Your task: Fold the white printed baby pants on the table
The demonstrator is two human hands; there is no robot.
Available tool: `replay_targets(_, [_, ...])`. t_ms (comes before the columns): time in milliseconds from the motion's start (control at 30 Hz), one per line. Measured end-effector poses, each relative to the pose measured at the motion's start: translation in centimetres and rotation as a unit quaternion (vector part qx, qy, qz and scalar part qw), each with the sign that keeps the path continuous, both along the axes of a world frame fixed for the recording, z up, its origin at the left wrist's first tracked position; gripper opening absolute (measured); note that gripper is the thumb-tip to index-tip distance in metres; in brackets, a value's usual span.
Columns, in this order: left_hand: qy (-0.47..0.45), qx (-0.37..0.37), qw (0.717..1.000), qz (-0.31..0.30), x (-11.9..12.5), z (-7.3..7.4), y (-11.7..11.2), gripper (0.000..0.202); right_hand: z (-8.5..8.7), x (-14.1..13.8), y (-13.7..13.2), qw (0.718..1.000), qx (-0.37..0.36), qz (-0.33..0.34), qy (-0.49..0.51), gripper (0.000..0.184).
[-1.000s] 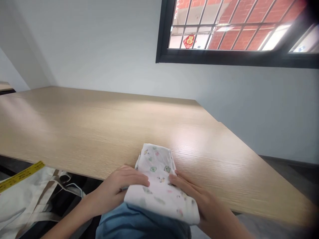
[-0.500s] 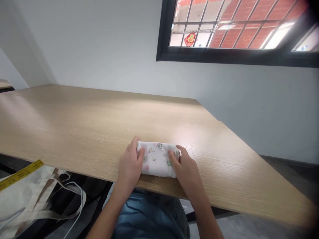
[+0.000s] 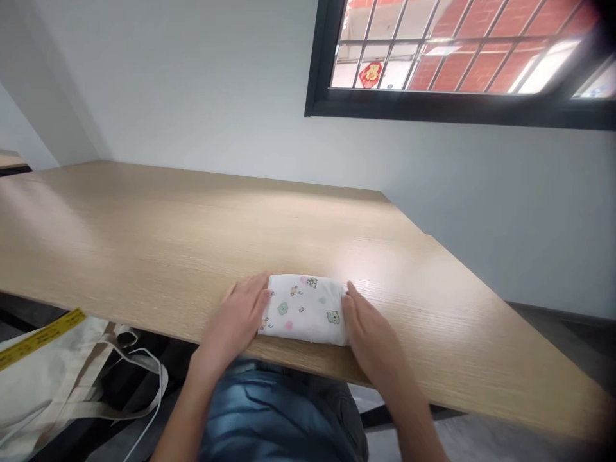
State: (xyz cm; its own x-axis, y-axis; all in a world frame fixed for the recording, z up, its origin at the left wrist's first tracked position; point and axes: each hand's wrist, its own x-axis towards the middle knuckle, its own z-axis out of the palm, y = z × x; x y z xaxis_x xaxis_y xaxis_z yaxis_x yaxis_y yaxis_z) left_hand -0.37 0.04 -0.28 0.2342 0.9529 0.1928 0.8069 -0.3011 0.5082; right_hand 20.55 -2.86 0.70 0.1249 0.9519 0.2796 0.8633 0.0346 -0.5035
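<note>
The white, rectangular folded cloth with green and pink prints (image 3: 303, 311) lies at lower centre on the pale wood-grain table (image 3: 192, 224), its long axis running left to right; the left hand (image 3: 240, 314) and right hand (image 3: 373, 330) flank its ends equally closely, fingers extended, palms inward, neither clenched.

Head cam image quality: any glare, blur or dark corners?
Head view: glare on the tabletop near the folded cloth; a washed-out bright patch in the window; upper and lower right corners dark and soft; left hand and right hand slightly blurred, the cloth's larger prints distinct.
</note>
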Motion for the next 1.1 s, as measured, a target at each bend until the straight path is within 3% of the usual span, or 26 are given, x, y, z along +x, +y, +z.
replay_targets(100, [-0.081,-0.012,0.993,0.081,-1.2,0.3,-0.3,0.051,-0.2,1.9,-2.3,0.992,0.075,-0.092,0.035,0.048])
replay_targets(167, [-0.129,-0.005,0.988,0.085,-0.5,1.2,0.1,0.049,-0.7,1.3,-4.1,0.982,0.16,-0.095,0.04,0.034])
replay_targets(267, [-0.209,-0.004,0.978,0.004,1.5,2.8,1.5,0.039,-1.7,-1.4,-6.1,0.966,0.259,0.015,0.022,0.015])
replay_targets(333, [-0.246,-0.023,0.968,-0.044,2.4,3.3,2.4,0.035,-2.3,-3.1,-6.5,0.958,0.271,0.087,0.01,0.01])
replay_targets(400, [-0.249,-0.042,0.965,-0.071,2.7,3.4,2.6,0.031,-2.6,-3.9,-6.1,0.962,0.251,0.108,0.013,0.012])
replay_targets(467, [-0.249,-0.055,0.964,-0.077,2.6,3.1,1.8,0.029,-2.4,-3.8,-5.1,0.973,0.214,0.08,0.029,0.014])
replay_targets(600, [-0.263,-0.088,0.961,0.005,2.5,2.2,-1.8,0.024,-1.0,-2.7,-2.1,0.995,0.089,0.027,0.03,0.024])
replay_targets(767, [-0.298,-0.14,0.941,0.078,3.5,1.8,-5.0,0.03,1.7,-1.9,0.1,0.996,-0.046,0.049,0.052,0.025])
replay_targets(933, [-0.349,-0.119,0.924,0.103,3.6,2.0,-4.1,0.039,2.9,-1.9,-0.3,0.984,-0.099,0.033,0.145,0.032])
replay_targets(1100, [-0.207,-0.14,0.959,0.131,4.0,2.4,-2.8,0.018,2.9,-2.6,0.2,0.983,-0.108,0.083,0.12,0.035])
